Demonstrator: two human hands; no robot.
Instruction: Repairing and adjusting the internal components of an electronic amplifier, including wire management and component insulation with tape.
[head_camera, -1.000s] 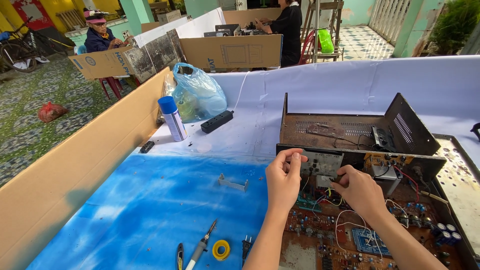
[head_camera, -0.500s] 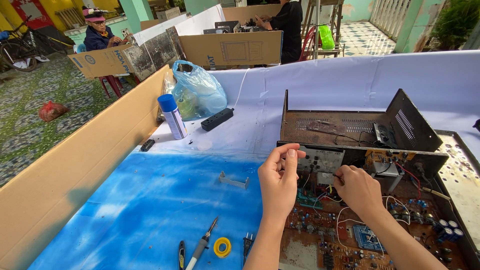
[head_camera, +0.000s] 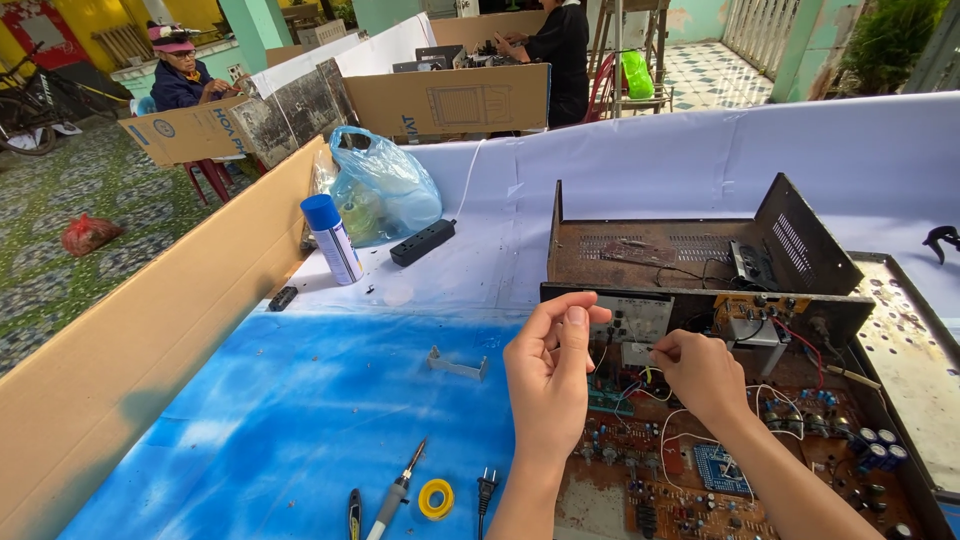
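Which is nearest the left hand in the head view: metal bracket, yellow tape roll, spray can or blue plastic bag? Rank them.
From the left hand:
1. Metal bracket, just to its left on the blue cloth.
2. Yellow tape roll, below-left, near the table edge.
3. Spray can, up-left.
4. Blue plastic bag, behind the can, farthest.

Bare left hand (head_camera: 548, 385), bare right hand (head_camera: 700, 372), unsleeved forearms

Both hands, left (head_camera: 548, 385) and right (head_camera: 700, 372), pinch thin wires (head_camera: 640, 385) (white ones) over the open amplifier chassis (head_camera: 800, 300).
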